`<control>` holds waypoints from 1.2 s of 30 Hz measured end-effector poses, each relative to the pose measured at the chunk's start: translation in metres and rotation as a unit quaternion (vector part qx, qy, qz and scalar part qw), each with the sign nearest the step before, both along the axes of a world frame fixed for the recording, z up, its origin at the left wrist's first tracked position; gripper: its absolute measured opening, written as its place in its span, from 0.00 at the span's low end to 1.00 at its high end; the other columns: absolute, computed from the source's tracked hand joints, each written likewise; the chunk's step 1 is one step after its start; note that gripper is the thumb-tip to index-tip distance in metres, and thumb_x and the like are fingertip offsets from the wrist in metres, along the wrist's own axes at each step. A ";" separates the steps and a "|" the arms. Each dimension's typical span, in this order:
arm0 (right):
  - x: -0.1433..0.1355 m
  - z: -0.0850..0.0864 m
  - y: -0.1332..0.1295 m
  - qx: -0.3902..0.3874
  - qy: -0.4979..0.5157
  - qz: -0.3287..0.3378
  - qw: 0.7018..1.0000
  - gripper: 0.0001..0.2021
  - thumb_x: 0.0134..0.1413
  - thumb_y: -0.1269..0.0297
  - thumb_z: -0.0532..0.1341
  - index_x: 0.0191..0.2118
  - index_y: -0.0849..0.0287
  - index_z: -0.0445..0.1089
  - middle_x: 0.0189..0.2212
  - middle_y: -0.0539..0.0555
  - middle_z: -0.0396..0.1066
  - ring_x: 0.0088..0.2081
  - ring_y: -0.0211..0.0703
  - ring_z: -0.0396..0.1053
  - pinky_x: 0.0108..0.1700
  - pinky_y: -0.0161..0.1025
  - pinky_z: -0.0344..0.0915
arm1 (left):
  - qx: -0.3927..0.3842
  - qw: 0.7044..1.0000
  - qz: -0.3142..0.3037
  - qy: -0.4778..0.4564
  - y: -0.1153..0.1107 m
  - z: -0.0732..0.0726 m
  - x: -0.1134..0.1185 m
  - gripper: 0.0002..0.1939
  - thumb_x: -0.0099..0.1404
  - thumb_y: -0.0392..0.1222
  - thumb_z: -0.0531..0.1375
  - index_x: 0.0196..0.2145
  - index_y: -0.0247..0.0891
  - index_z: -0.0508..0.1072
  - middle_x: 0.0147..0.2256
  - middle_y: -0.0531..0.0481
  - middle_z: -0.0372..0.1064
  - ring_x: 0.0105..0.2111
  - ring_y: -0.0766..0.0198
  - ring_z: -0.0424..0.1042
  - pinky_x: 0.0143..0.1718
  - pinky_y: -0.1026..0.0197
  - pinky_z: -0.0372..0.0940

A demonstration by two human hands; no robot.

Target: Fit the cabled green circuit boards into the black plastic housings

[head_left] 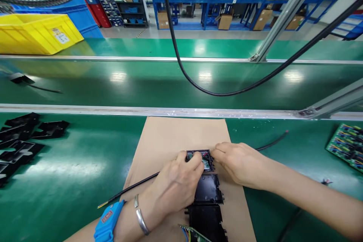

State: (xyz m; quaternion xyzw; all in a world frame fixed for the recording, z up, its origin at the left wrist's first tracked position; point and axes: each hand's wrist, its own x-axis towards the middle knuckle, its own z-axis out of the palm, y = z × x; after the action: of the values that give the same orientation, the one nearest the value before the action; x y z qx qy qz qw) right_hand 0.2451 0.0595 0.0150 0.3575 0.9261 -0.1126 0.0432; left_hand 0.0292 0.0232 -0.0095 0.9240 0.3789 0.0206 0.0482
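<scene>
On a cardboard sheet (170, 132) lies a black plastic case (209, 160) with a circuit board inside. My left hand (181, 181) is over its left part, fingers bent and pressed on the board and case edge. At the case's right edge my right hand (241, 162) has its fingers pinched together; what they hold is hidden. A black cable (136, 184) with stripped wire ends sticks out left of my left hand. Nearer to me are a black cover (208, 189), another black case part (205, 219) and a green circuit board (195, 233) with coloured wires.
Black plastic parts (19, 151) are piled at the left. Circuit boards (347, 145) lie at the far right. A thick black cable (224, 94) hangs ahead. Metal rails (113, 110) cross the green bench, with a yellow bin (34, 36) behind.
</scene>
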 end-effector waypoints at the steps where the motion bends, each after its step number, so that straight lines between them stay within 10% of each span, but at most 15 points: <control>1: 0.001 -0.002 -0.001 0.016 0.014 -0.013 1.000 0.10 0.55 0.78 0.51 0.37 0.59 0.67 0.34 0.53 0.68 0.32 0.41 0.66 0.31 0.36 0.59 | 0.001 1.000 0.001 0.000 -0.001 0.000 0.000 0.10 0.60 0.30 0.52 0.39 0.35 0.68 0.43 0.44 0.65 0.34 0.55 0.62 0.30 0.57 0.67; 10: 0.011 -0.032 -0.008 0.088 0.147 0.037 0.985 0.18 0.55 0.83 0.47 0.46 0.63 0.66 0.38 0.57 0.70 0.39 0.44 0.67 0.37 0.39 0.67 | 0.025 0.999 -0.032 0.018 -0.001 0.001 -0.001 0.13 0.62 0.31 0.51 0.43 0.32 0.70 0.47 0.40 0.66 0.35 0.56 0.65 0.28 0.59 0.65; 36: 0.005 -0.024 -0.005 0.127 0.081 0.069 0.986 0.14 0.61 0.77 0.47 0.35 0.62 0.69 0.31 0.55 0.66 0.32 0.44 0.62 0.31 0.39 0.59 | -0.018 0.999 -0.017 0.029 0.006 0.003 0.000 0.26 0.64 0.35 0.50 0.60 0.35 0.58 0.46 0.44 0.64 0.38 0.54 0.62 0.35 0.51 0.60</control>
State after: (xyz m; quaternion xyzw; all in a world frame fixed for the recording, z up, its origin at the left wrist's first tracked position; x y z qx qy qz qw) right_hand 0.2502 0.0548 -0.0085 0.2852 0.9557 -0.0194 -0.0700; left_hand 0.0293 0.0289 -0.0064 0.9296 0.3642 -0.0139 0.0538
